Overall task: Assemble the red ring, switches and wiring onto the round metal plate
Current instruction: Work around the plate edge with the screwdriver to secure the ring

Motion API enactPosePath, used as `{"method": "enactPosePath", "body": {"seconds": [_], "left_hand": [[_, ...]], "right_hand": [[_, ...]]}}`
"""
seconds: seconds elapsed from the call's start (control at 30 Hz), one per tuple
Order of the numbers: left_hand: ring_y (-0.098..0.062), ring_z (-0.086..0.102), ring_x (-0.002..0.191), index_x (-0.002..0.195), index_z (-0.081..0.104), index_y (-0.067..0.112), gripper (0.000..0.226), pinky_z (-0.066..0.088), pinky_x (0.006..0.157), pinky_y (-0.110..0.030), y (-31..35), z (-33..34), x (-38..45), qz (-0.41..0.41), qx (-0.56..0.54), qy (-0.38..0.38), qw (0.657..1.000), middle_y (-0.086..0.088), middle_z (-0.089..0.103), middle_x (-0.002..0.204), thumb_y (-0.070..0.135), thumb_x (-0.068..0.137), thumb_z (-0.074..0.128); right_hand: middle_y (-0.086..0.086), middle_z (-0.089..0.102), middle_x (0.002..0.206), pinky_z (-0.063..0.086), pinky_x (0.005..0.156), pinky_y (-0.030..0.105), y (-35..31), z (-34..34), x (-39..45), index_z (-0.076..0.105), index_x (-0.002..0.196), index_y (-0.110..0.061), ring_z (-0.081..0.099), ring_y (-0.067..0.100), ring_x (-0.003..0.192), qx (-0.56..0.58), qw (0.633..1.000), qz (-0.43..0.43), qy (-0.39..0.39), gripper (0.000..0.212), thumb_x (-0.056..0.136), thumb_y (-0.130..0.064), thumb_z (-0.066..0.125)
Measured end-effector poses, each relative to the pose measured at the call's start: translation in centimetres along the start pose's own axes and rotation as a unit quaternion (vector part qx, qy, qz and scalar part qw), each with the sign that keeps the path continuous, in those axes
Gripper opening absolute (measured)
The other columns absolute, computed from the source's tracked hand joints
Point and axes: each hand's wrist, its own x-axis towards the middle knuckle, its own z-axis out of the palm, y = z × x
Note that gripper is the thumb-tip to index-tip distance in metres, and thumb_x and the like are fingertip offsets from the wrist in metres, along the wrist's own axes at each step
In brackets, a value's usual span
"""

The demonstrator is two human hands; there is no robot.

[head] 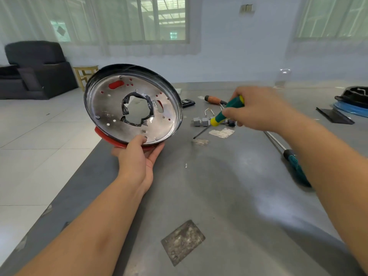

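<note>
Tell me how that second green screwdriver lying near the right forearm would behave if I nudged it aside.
The green screwdriver looks stiff: straight metal shaft, solid handle. Its rounded handle on the smooth grey table suggests it would probably roll or slide easily. It seems handle-heavy, so a push at the shaft would likely pivot it.

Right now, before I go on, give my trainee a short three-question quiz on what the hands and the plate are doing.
1. True or false: the round metal plate lies flat on the table.
2. What does the right hand grip? A) the green-and-yellow screwdriver B) the wooden-handled screwdriver C) a grey switch
3. Fill in: the red ring shows at the plate's ____ edge, beside the left hand.

Key
1. False: the left hand holds it tilted up on its edge.
2. A; the other two lie on the table.
3. Lower.
</note>
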Motion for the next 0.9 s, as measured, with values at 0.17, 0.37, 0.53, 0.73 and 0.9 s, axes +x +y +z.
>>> {"method": "enactPosePath", "body": {"seconds": [0.17, 0.37, 0.53, 0.73, 0.9], "left_hand": [[-0.034, 0.073, 0.104, 0.115, 0.043, 0.017, 0.036, 0.066, 0.081, -0.051, -0.1, -0.2, 0.3, -0.005, -0.008, -0.007, 1.000, -0.017, 0.060, 0.129, -0.007, 0.092, 0.056], [-0.035, 0.077, 0.098, 0.135, 0.045, 0.015, 0.048, 0.065, 0.079, -0.046, -0.3, -0.5, 0.6, -0.014, 0.030, -0.036, 0.999, -0.017, 0.064, 0.130, 0.001, 0.091, 0.061], [-0.039, 0.078, 0.096, 0.130, 0.048, 0.022, 0.045, 0.065, 0.076, -0.041, -0.5, -0.6, 0.4, 0.000, 0.080, -0.069, 0.994, -0.009, 0.064, 0.132, 0.014, 0.091, 0.067], [-0.031, 0.079, 0.079, 0.133, 0.056, 0.018, 0.043, 0.060, 0.059, -0.031, -0.6, -0.3, 0.2, 0.009, 0.097, -0.075, 0.992, -0.006, 0.073, 0.112, 0.043, 0.099, 0.065], [-0.018, 0.059, 0.052, 0.137, 0.058, 0.006, 0.078, 0.045, 0.045, -0.026, -0.5, -0.5, 0.1, 0.022, 0.151, -0.084, 0.985, -0.006, 0.068, 0.084, 0.072, 0.096, 0.051]], "right_hand": [[-0.008, 0.074, 0.067, 0.056, 0.067, 0.032, 2.9, 4.5, 1.0, 0.060, 0.092, -0.022, 0.070, 0.011, 0.068, 0.046, 0.993, 0.037, -0.105, 0.022, 0.082, -0.033, 0.076], [-0.004, 0.061, 0.094, 0.039, 0.059, 0.027, 4.0, 6.6, 1.1, 0.059, 0.097, -0.028, 0.053, 0.007, 0.081, -0.124, 0.974, 0.007, -0.190, 0.024, 0.085, -0.045, 0.071], [-0.005, 0.063, 0.092, 0.048, 0.069, 0.033, 3.8, 6.9, 1.1, 0.061, 0.096, -0.025, 0.059, 0.015, 0.087, -0.101, 0.984, -0.004, -0.148, 0.051, 0.090, -0.074, 0.049], [-0.008, 0.072, 0.100, 0.055, 0.073, 0.035, 1.2, 7.0, 1.0, 0.066, 0.104, -0.025, 0.070, 0.011, 0.076, 0.188, 0.981, 0.037, -0.022, 0.057, 0.099, -0.070, 0.032], [0.009, 0.074, 0.103, 0.053, 0.064, 0.032, 0.0, 7.3, 0.5, 0.066, 0.114, -0.015, 0.069, 0.026, 0.071, 0.471, 0.873, 0.087, -0.092, 0.038, 0.103, -0.048, 0.052]]}}
